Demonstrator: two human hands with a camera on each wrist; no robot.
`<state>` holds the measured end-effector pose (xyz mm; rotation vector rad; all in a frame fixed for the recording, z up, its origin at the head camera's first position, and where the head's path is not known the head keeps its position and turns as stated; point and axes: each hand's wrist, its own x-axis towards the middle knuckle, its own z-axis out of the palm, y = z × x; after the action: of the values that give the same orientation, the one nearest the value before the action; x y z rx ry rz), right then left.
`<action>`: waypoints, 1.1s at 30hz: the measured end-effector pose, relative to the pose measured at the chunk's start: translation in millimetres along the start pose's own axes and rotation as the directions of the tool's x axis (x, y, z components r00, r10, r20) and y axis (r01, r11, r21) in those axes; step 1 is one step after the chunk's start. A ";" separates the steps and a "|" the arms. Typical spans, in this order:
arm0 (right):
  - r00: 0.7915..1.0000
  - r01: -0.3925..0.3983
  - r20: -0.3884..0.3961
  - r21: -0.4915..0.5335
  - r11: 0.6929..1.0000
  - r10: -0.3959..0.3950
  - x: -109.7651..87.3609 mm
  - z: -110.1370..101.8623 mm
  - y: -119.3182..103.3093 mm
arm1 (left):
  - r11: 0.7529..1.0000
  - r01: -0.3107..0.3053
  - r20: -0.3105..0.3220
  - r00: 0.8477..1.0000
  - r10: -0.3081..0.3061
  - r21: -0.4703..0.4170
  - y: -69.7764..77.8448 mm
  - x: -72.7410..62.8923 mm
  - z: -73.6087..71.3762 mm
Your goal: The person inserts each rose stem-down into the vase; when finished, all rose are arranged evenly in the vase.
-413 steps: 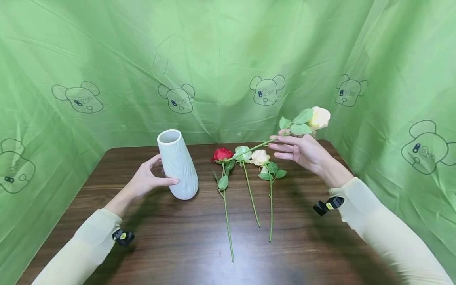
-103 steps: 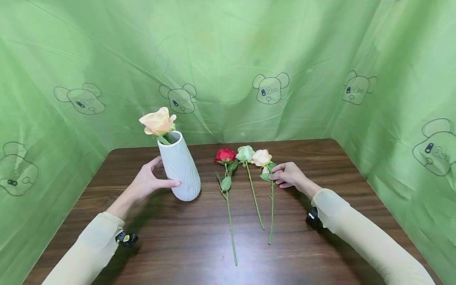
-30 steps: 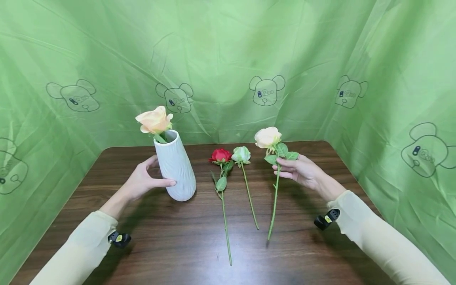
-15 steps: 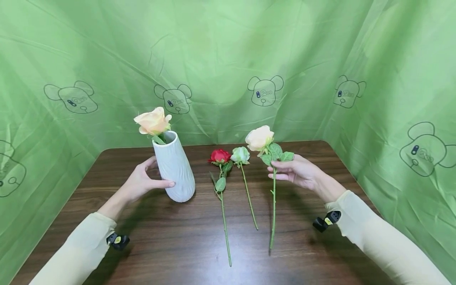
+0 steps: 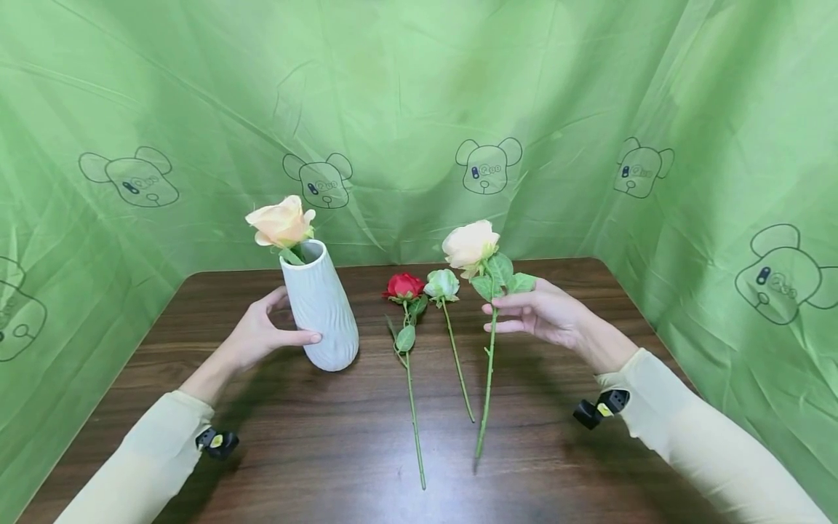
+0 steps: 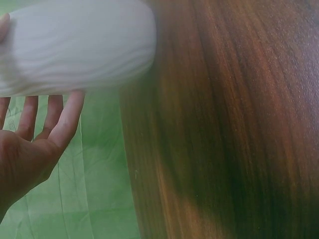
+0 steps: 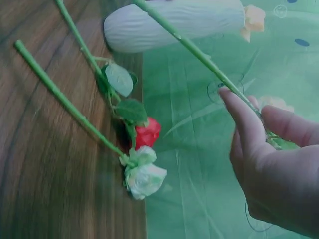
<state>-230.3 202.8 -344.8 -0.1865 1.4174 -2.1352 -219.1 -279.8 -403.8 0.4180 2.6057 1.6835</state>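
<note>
A white ribbed vase (image 5: 324,313) stands on the table at the left, gripped by my left hand (image 5: 265,335) between thumb and fingers. One peach rose (image 5: 281,222) leans out of its mouth to the left. My right hand (image 5: 550,316) pinches a cream rose (image 5: 471,246) by its green stem just below the leaves. That stem slants down, its lower end near the tabletop; whether it touches cannot be told. In the right wrist view, thumb and fingers (image 7: 246,119) close on the stem. The left wrist view shows the vase (image 6: 79,47) against the left hand's fingers.
Between the hands, a red rose (image 5: 404,287) and a pale green-white rose (image 5: 442,284) lie on the dark wooden table (image 5: 353,451), stems toward me. Green cloth (image 5: 406,109) with bear-head drawings hangs behind and at both sides.
The peach rose went from my right hand into the vase. My right hand then picked up the cream rose from the table, and it has since shifted left and slightly up. The left hand stays on the vase.
</note>
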 end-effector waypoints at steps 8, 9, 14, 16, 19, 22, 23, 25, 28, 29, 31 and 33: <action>0.999 0.050 -0.009 0.036 0.998 -0.050 -2.9 12.5 -0.5 | 1.000 -0.013 0.001 1.000 0.013 0.012 -1.1 0.8 -1.0; 0.999 0.052 -0.011 0.040 0.998 -0.051 -3.2 13.8 -1.0 | 1.000 -0.014 0.001 1.000 0.014 0.010 -1.2 1.0 -0.9; 0.998 0.060 0.001 0.066 0.996 -0.060 -1.9 20.2 -2.7 | 1.000 -0.011 0.002 1.000 0.011 0.007 -2.7 1.6 -0.7; 0.998 0.063 0.009 0.065 0.996 -0.063 -0.6 22.2 -2.6 | 1.000 -0.009 0.005 1.000 0.009 0.003 -3.4 1.6 -0.8; 0.998 0.056 0.011 0.049 0.997 -0.056 0.2 24.2 -2.9 | 1.000 -0.009 0.012 1.000 0.009 -0.005 -3.5 2.0 -0.6; 0.999 0.045 -0.004 0.028 0.999 -0.045 0.1 27.5 -4.2 | 1.000 -0.011 0.013 1.000 0.011 -0.001 -3.0 1.8 -0.5; 0.999 0.043 -0.009 0.026 0.999 -0.043 -0.1 28.9 -5.1 | 1.000 -0.010 0.012 1.000 0.010 0.003 -3.0 1.7 -0.5; 0.999 0.046 -0.013 0.025 0.999 -0.046 0.0 32.6 -7.4 | 1.000 -0.010 0.008 1.000 0.010 0.012 -2.8 1.5 -0.4; 0.998 0.066 -0.001 0.037 0.997 -0.066 0.5 39.7 -13.8 | 1.000 -0.010 0.002 1.000 0.010 0.021 -2.8 1.3 -0.3; 0.997 0.076 0.006 0.046 0.996 -0.076 1.0 42.4 -16.7 | 1.000 -0.010 0.002 1.000 0.010 0.021 -2.8 1.2 -0.3; 0.994 0.102 0.024 0.069 0.992 -0.104 2.5 47.9 -23.3 | 1.000 -0.011 0.002 1.000 0.011 0.023 -2.3 1.0 -0.5; 0.990 0.129 0.040 0.090 0.988 -0.133 4.3 53.9 -30.7 | 1.000 -0.010 0.000 1.000 0.010 0.026 -1.9 0.7 -0.7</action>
<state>-223.3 165.8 -295.3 -0.3013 1.3146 -2.2793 -220.4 -281.1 -405.1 0.4323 2.6331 1.6538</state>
